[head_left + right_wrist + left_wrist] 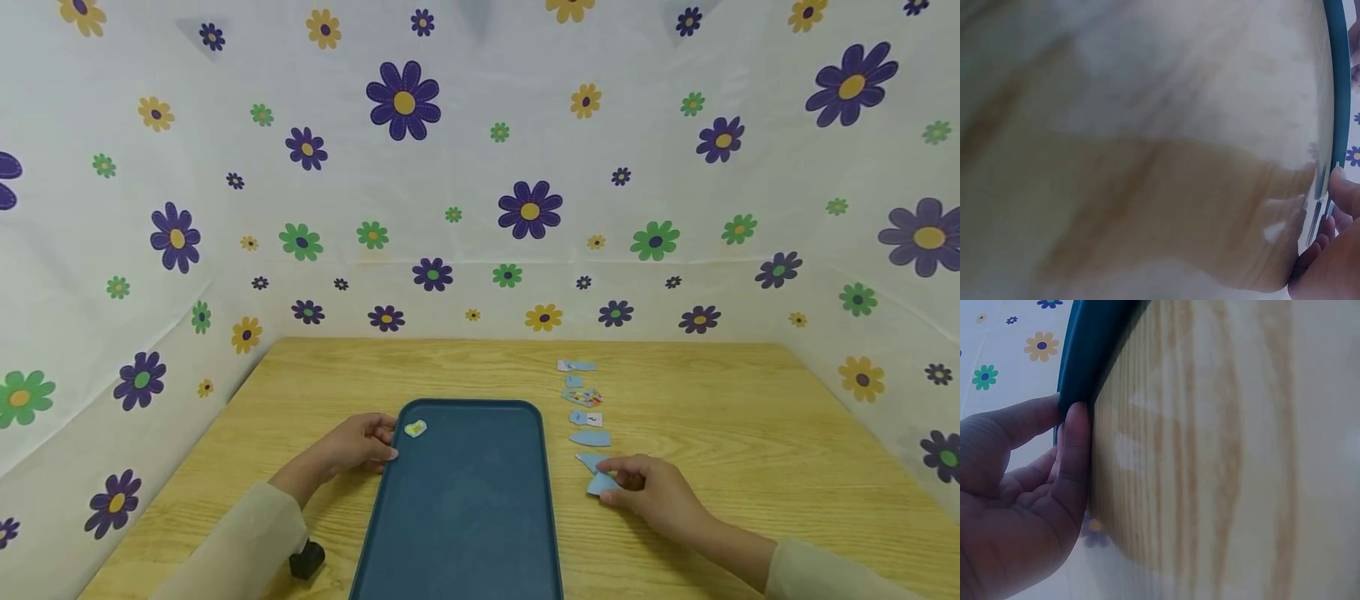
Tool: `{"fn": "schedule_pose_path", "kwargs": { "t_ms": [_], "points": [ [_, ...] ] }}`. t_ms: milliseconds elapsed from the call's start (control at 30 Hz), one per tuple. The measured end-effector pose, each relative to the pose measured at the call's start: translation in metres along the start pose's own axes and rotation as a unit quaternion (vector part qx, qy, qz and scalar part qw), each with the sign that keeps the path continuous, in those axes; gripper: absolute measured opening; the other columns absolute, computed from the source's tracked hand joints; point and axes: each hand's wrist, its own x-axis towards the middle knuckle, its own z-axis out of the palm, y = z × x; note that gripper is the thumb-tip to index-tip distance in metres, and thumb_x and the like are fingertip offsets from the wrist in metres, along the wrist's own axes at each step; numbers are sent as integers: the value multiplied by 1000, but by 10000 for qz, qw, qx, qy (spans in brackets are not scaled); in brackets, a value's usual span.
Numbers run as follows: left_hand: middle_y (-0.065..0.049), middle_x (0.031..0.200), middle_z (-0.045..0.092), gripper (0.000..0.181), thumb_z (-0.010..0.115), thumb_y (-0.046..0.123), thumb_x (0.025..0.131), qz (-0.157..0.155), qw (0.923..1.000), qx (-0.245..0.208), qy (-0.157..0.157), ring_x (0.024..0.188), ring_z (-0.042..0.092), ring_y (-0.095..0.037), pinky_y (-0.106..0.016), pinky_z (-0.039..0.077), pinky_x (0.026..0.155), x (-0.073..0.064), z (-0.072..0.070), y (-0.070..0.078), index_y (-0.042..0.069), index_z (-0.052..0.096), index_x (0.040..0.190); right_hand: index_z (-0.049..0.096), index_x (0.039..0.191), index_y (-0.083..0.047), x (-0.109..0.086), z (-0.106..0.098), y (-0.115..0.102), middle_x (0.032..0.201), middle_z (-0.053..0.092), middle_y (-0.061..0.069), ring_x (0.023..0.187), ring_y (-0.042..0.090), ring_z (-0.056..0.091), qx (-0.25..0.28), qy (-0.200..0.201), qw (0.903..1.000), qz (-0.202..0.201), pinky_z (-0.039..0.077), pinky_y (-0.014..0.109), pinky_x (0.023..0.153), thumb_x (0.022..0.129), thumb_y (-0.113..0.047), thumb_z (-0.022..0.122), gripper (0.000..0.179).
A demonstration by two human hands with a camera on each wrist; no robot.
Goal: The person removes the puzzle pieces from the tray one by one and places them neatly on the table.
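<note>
A dark teal tray (472, 500) lies on the table, with a small yellow-and-white cut-out piece (416, 428) in its far left corner. My left hand (358, 443) holds the tray's left rim; the left wrist view has thumb and finger at the teal edge (1088, 356). Right of the tray, my right hand (660, 496) pinches a light blue fan-shaped piece (601, 483) between thumb and index finger, close over the table. Just behind it is a pointed light blue piece (590, 461), partly overlapped by the fingers. In the right wrist view the pinched piece is mostly hidden.
Beyond the right hand, several flat cut-outs run in a column: a plain blue piece (591, 438), a blue-and-white piece (586, 418), a multicoloured piece (582, 397) and others. A small black block (307, 560) sits by the left sleeve. Flowered sheeting (480, 167) encloses the table.
</note>
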Motion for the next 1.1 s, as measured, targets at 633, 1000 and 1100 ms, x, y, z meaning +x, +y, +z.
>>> {"fn": "schedule_pose_path", "kwargs": {
  "t_ms": [633, 1000, 1100],
  "points": [
    [-11, 94, 52, 49, 67, -4, 87, 128, 9999, 52, -76, 76, 56, -20, -34, 55, 67, 2, -1, -4, -9, 48, 131, 74, 103, -8, -5, 0, 2, 85, 59, -2, 75, 12, 50, -140, -32, 9997, -182, 46, 24, 65, 76, -20, 83, 30],
    [-11, 94, 51, 50, 66, -4, 87, 170, 9998, -5, -141, 75, 56, -20, -34, 55, 67, 0, -1, -3, -10, 46, 131, 75, 102, -9, -5, 1, 3, 82, 58, -3, 73, 11, 50, -154, -96, 9996, -217, 45, 23, 63, 75, -20, 83, 30],
    [-11, 94, 51, 50, 66, -4, 87, 153, 9998, -11, -127, 76, 55, -20, -33, 55, 67, 1, -1, -3, -11, 46, 132, 75, 102, -9, -5, 1, 3, 82, 58, -3, 72, 11, 49, -151, -120, 9996, -222, 45, 23, 62, 75, -20, 84, 31]
  ]
}}
